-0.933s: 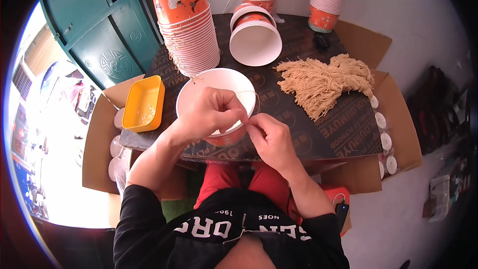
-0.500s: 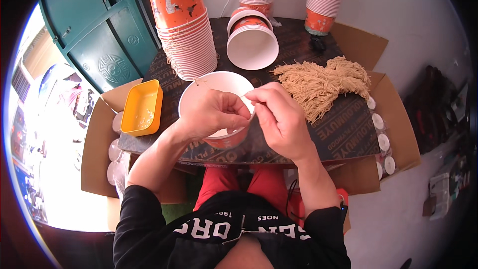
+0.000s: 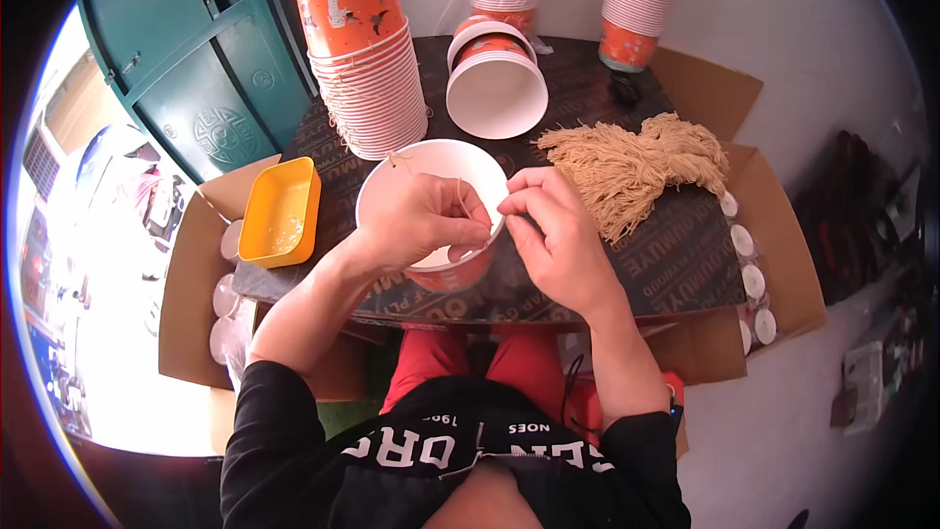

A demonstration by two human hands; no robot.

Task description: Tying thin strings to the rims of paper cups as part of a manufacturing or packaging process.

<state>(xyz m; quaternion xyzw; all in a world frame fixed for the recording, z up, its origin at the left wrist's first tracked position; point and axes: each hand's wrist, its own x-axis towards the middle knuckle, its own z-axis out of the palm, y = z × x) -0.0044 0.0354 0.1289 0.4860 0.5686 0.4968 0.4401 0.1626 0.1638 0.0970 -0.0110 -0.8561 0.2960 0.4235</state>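
A white-lined paper bucket [image 3: 387,181] with an orange outside stands upright at the table's near edge. My left hand [image 3: 421,225] reaches over its opening, thumb and fingers pinched at the inner right side of the rim. A thin tan string [image 3: 462,198] shows at those fingers. Just outside the right rim, my right hand [image 3: 563,240] has its thumb and index finger closed at the bucket's edge; whatever lies between them is too small to make out. Another bit of string [image 3: 399,159] pokes up at the bucket's far left rim.
A bundle of tan strings [image 3: 636,171] lies right. The yellow tray [image 3: 284,216] is left, near a tall stack of orange buckets [image 3: 367,78]. Behind are two tipped buckets [image 3: 497,98] and more stacks [image 3: 632,20]. Open cardboard boxes [image 3: 783,264] flank the dark table [image 3: 676,255].
The bucket has shifted slightly right. My right hand's fingers have drawn slightly right, off my left fingertips and onto the rim. My left hand stays nearly in place.
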